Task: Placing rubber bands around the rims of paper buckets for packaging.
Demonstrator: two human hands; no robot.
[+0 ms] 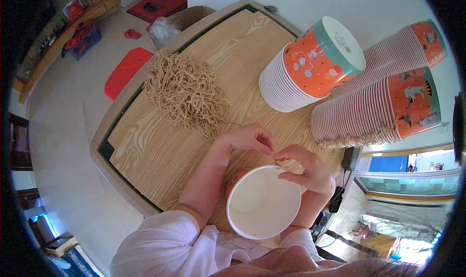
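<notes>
A white-lined paper bucket (264, 203) with an orange outside is tipped at the near edge of the table, its mouth toward me. Over its far rim, my left hand (250, 138) is closed in a pinch on a thin tan cord. Facing it, my right hand (309, 170) has its thumb at the rim and its index finger close to the left fingertips, pinching the cord (277, 167) where it shows at the rim. Beyond my left hand lies a loose, tangled heap of the same tan cord (187, 92). The fingertips partly hide the cord between them.
Tall nested stacks of orange-and-green paper buckets (310, 58) stand and lean at the right side of the wood-grain table (145, 155). Cut cord pieces (359, 138) lie along the nearest stack. A red stool (127, 73) and a cardboard box (191, 17) are past the far-left edge.
</notes>
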